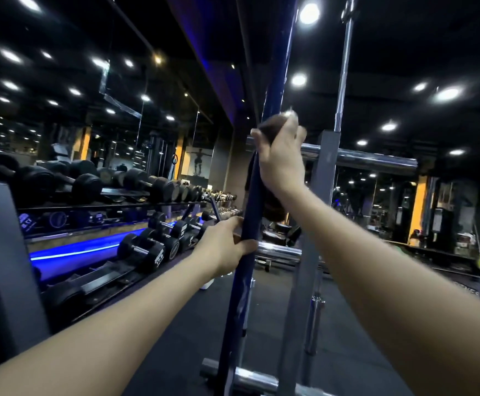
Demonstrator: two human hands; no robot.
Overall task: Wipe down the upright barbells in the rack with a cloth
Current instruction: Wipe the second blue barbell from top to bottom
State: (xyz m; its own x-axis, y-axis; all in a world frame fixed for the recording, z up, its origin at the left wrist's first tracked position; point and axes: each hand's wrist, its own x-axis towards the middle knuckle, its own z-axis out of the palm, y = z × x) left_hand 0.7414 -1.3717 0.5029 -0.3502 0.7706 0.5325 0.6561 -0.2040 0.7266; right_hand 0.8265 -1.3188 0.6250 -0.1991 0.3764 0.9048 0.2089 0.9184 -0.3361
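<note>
A dark blue upright barbell [273,90] stands in the rack in front of me, running from the floor up past the top of the view. My right hand [280,160] grips a dark brown cloth [273,204] wrapped around the bar at about head height; the cloth's lower end hangs below my wrist. Lower down, my left hand [224,244] holds the same bar, fingers curled round it. A chrome barbell [343,81] stands upright to the right, apart from both hands.
The grey rack post [323,195] with chrome horizontal pegs [376,158] stands just right of the blue bar. A long dumbbell rack [104,192] with a blue light strip runs along the left wall. Black rubber floor [276,295] stretches ahead.
</note>
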